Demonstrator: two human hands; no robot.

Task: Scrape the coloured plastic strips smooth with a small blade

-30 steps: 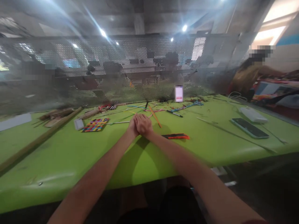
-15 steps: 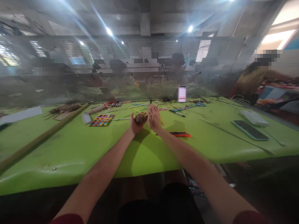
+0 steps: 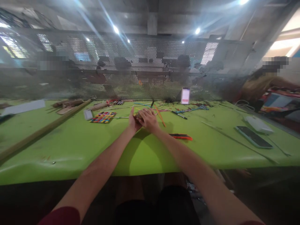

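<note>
Across the far side, from where I stand, runs a hazy perforated screen [image 3: 145, 68], with the green-covered table [image 3: 93, 150] spread out in front of it. A long tan pole [image 3: 53, 126] slants over the table's left part. Nearer the middle lies a colourful woven square [image 3: 103, 117]. Just to its right, the person's left hand [image 3: 133, 123] is cupped, thumb raised, and the right hand [image 3: 150, 120] folds over it from the right, the two pressed together around something. A smartphone [image 3: 254, 137] lies well off to the right; an orange-and-black tool [image 3: 181, 137] sits near the right forearm, a pen [image 3: 179, 115] beyond it. Smallest is the held thing, a brownish-yellow lump [image 3: 138, 116], nestled between both palms and mostly hidden by the right fingers.
</note>
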